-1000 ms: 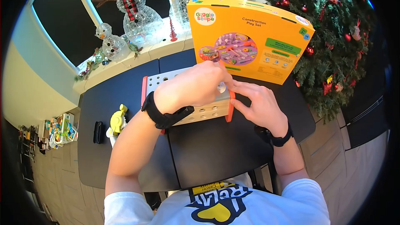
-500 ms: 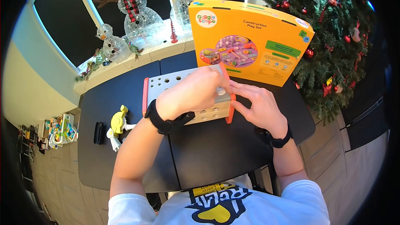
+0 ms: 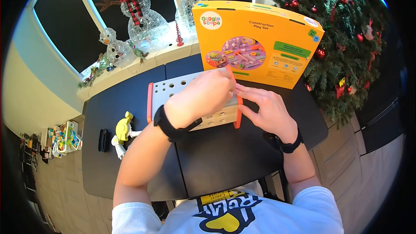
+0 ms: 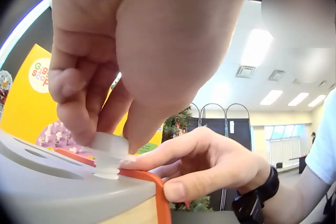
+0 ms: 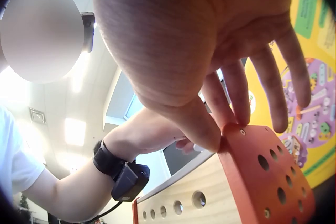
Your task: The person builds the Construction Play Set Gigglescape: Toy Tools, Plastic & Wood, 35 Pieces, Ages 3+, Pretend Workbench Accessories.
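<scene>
I read "Giggle Scape" and "Construction Play Set" on the yellow box (image 3: 260, 37) standing near the table's (image 3: 225, 160) far edge; the white shirt (image 3: 266, 214) reads "RELAY". The toy (image 3: 161, 99) has a smooth grey top, a grained wood front and red ends (image 5: 244, 166), all with round holes; its long axis runs left to right. The white screw (image 4: 109, 149), ribbed below a broad head, stands upright, head up, near the top's front right corner. My left hand (image 3: 203, 94) pinches that head between fingers and thumb. My right hand (image 3: 269, 112) has its fingers apart, touching the right red end.
</scene>
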### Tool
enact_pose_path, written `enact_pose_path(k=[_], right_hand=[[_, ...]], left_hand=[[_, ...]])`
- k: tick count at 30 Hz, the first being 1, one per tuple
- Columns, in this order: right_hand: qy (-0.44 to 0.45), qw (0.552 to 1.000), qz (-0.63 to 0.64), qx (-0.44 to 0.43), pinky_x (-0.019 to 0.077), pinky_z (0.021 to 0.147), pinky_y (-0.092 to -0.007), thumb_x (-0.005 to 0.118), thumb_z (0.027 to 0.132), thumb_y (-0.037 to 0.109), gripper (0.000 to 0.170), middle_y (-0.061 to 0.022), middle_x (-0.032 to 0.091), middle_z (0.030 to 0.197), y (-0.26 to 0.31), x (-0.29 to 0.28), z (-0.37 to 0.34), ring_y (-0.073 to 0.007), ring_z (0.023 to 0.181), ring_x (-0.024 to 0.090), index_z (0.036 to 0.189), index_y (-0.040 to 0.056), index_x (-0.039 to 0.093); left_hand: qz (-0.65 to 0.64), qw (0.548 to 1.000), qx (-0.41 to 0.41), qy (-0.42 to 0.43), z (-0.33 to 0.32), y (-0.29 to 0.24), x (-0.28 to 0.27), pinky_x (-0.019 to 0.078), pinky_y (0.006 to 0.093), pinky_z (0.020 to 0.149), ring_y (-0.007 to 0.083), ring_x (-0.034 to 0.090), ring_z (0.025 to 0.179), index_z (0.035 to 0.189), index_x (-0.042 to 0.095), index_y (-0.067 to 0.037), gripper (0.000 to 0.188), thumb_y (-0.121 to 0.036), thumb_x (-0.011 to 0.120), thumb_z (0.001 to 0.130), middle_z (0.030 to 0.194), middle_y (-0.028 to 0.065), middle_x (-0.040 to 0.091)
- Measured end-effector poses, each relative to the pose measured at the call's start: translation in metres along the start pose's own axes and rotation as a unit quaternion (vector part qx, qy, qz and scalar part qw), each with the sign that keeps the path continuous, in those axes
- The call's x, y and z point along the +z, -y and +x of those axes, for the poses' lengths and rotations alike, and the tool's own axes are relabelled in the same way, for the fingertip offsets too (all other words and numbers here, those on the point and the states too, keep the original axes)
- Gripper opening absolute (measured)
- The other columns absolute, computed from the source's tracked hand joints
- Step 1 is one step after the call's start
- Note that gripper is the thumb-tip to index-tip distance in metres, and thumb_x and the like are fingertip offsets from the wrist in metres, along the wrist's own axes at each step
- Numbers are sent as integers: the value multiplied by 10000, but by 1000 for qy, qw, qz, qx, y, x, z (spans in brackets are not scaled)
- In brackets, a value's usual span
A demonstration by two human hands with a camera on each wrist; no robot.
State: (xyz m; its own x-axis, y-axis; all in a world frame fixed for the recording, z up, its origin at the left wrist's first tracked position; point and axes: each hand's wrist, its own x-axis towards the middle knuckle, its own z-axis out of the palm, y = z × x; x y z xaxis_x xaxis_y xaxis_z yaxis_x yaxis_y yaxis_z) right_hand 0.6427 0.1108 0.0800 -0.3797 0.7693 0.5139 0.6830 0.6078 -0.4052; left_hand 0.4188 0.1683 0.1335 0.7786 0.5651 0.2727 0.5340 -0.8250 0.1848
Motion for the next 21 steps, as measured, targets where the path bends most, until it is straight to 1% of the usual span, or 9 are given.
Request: enact_pose_path(k=[1,4,7,10,13,14,16,19,21], right_hand=[[3,1000,0,3,611,874,-415,757,892,197,369,-71,723,1336,1,-1,0,-314,1088,727,1252,114,743],[9,1000,4,6,611,868,-416,762,888,199,370,-72,727,1326,1,-3,0,-318,1076,729,1248,113,743],[6,1000,3,6,611,863,-416,767,883,203,374,-73,733,1311,0,-1,0,-324,1065,730,1246,113,742],[2,1000,1,11,611,861,-415,767,882,205,373,-75,738,1295,2,-1,1,-325,1060,731,1243,111,743],[4,1000,-1,9,611,863,-413,764,884,204,369,-74,740,1292,2,-2,1,-321,1060,731,1240,108,744],[5,1000,-3,8,611,864,-412,763,885,204,368,-73,740,1293,2,-2,1,-319,1061,731,1240,107,745],[5,1000,-2,6,611,864,-411,762,886,202,368,-73,738,1298,2,-1,1,-317,1062,732,1241,104,745],[0,1000,-5,-3,611,865,-409,760,888,200,372,-71,737,1304,0,1,1,-316,1064,732,1248,106,744],[-3,1000,-6,-6,611,864,-410,759,889,200,376,-70,736,1306,-1,1,1,-317,1066,731,1254,110,743]], left_hand=[[-33,998,54,-18,-1,2,-3,559,473,858,381,697,952,998,759,-25,137,-76,746,872,951,183,720],[-79,994,63,37,0,1,-15,552,474,889,387,686,984,1067,752,-43,227,-16,740,842,981,173,707],[-192,980,37,45,3,-2,-19,551,468,871,385,675,1028,1030,736,-44,160,-70,743,873,1030,179,695],[-62,994,-2,-85,2,-6,-9,555,462,841,381,692,1026,974,700,-20,170,-175,743,919,1021,201,717],[56,989,-64,-122,5,-11,2,564,451,790,378,714,968,912,671,3,276,-264,729,952,950,211,714],[75,990,-106,-60,8,-16,0,565,455,775,382,714,938,915,673,9,281,-265,726,954,942,207,706],[110,974,-186,65,16,-26,-8,567,463,744,390,715,880,920,675,19,292,-267,720,957,928,199,690],[123,979,-150,66,15,-22,-1,575,464,742,396,713,873,902,683,25,265,-234,700,956,949,198,694],[82,993,-83,29,12,-13,5,577,466,772,400,712,891,895,692,22,175,-150,702,925,950,200,713]])
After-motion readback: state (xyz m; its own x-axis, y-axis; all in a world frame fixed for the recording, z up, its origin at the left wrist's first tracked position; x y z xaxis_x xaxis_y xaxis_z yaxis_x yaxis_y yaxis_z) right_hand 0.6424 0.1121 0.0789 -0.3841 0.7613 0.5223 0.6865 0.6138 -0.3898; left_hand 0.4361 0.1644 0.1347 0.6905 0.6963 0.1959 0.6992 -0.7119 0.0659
